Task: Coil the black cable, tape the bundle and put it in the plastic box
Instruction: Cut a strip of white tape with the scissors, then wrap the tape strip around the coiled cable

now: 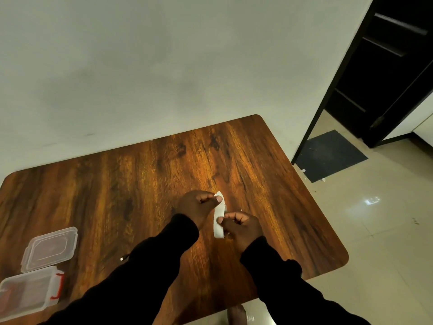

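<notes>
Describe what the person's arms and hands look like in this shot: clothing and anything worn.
Both arms are covered by long black sleeves, plain with no visible markings, reaching to the wrists. The left sleeve and right sleeve look like soft, loose fabric. The left hand and right hand are bare: no gloves, rings or watch can be seen.

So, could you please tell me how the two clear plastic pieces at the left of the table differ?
The plastic box lies nearer the person, at the table's edge, and has red latches; the lid lies just beyond it, apart, with no red showing. The box looks deeper, the lid flatter. Both are clear, rectangular with rounded corners, and untouched by the hands.
</notes>
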